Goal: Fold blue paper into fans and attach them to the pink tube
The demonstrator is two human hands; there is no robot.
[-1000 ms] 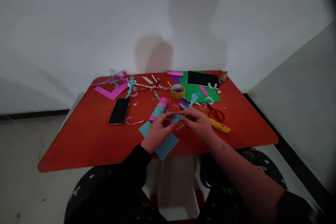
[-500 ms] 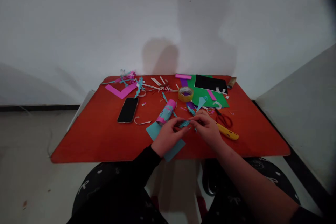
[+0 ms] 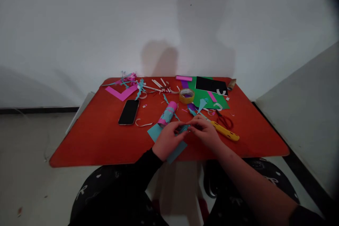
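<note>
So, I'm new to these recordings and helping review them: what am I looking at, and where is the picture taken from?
This picture comes from a camera worn on a person's head, looking down at their own bare hands; no machine is involved. On a red table lie a phone, a roll of tape, scissors, a yellow cutter, a paper tube and paper scraps. The left hand and right hand together pinch a small piece of blue paper.
</note>
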